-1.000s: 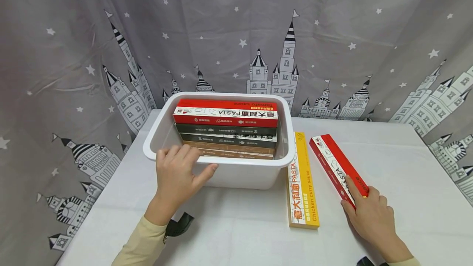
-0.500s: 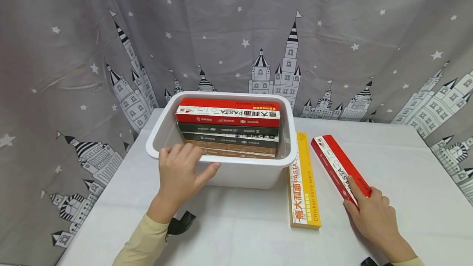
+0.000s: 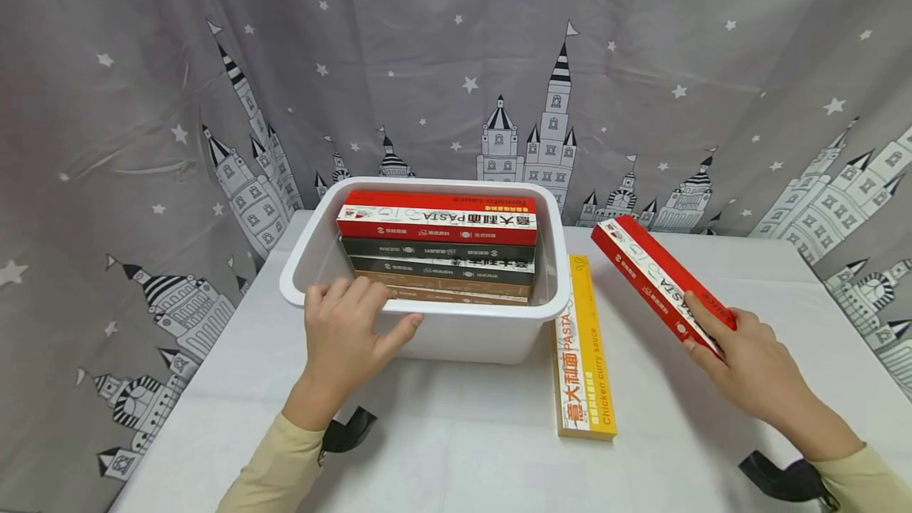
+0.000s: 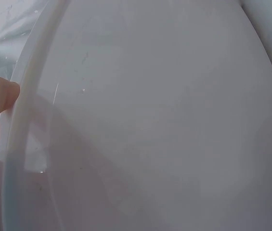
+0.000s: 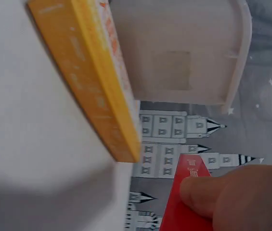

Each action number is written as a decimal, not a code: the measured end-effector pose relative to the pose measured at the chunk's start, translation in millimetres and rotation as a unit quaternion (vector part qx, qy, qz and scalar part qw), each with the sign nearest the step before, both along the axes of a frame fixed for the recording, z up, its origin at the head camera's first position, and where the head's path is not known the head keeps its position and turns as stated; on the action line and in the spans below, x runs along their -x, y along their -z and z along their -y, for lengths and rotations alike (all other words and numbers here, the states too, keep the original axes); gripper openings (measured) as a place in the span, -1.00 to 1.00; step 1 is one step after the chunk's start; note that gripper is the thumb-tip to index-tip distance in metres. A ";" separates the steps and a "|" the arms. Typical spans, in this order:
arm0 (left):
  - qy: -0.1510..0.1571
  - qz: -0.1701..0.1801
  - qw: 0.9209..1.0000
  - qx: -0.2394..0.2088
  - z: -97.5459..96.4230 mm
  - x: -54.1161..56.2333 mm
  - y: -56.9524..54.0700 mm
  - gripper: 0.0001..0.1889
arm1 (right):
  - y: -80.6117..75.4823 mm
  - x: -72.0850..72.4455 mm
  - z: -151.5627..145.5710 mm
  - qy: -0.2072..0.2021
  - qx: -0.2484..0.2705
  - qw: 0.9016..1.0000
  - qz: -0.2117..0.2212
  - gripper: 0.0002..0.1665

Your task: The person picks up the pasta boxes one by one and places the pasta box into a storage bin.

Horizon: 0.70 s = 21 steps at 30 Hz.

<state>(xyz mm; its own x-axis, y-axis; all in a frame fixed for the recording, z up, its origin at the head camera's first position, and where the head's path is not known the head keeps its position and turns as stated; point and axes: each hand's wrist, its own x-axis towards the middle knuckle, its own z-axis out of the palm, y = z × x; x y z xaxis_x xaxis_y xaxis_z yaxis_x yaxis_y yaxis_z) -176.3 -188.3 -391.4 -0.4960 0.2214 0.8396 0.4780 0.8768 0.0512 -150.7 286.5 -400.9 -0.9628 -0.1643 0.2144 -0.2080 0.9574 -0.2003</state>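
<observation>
At the front rim of a white plastic bin point(image 3: 456, 339), my left hand point(image 3: 345, 347) grips with fingers over the edge and thumb outside; its thumb shows at the rim in the left wrist view. My right hand point(image 3: 755, 359) pinches the near end of a red tomato sauce pasta box point(image 3: 663, 279), which is lifted off the table with its far end angled toward the bin. In the right wrist view the thumb lies along this red box point(image 5: 186, 192). A yellow chicken curry sauce pasta box point(image 3: 586, 355) lies flat between the bin and the right hand.
Inside the bin, a red pasta box point(image 3: 436, 216) stands at the back, with dark boxes point(image 3: 438, 256) and brown boxes point(image 3: 456, 287) in front of it. A grey castle-print curtain point(image 3: 427, 62) hangs behind the white-covered table point(image 3: 456, 450).
My right hand has raised the red pasta box off the table, and its near end has moved up and to the right. My left hand stays on the bin rim.
</observation>
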 end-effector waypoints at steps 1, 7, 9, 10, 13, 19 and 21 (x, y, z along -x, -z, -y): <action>-0.001 0.003 1.000 0.000 0.1 0.0 0.0 -0.26 | -6.9 2.4 -0.7 -0.006 -0.005 1.000 -0.005 -0.09; -0.004 0.011 1.000 0.000 1.4 0.3 0.7 -0.24 | -51.4 17.8 2.6 -0.038 -0.039 0.998 -0.008 -0.07; -0.006 0.012 1.000 0.003 2.3 0.4 0.9 -0.23 | -66.3 23.4 7.1 -0.049 -0.048 0.998 -0.008 -0.07; -0.007 0.012 1.000 0.005 2.7 0.4 1.1 -0.23 | -73.5 26.0 9.9 -0.053 -0.052 0.997 -0.008 -0.07; -0.006 0.013 1.000 0.004 3.3 0.6 1.5 -0.23 | -93.6 32.9 20.0 -0.070 -0.062 0.995 -0.015 -0.09; -0.002 0.013 1.000 -0.001 2.2 0.3 0.8 -0.23 | -126.9 45.3 47.4 -0.129 -0.069 0.988 -0.038 -0.14; 0.001 0.011 1.000 -0.004 1.7 0.5 0.5 -0.23 | -136.9 49.3 59.3 -0.143 -0.071 0.987 -0.029 -0.14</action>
<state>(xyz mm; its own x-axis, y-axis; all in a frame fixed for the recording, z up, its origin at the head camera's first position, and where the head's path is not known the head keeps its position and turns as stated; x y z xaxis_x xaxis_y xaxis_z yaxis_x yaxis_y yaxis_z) -176.8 -190.0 -391.9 -0.5145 0.2160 0.8298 0.4786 0.8754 0.0688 -200.0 227.3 -264.0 -0.8592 -0.4606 0.2229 -0.4816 0.8750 -0.0484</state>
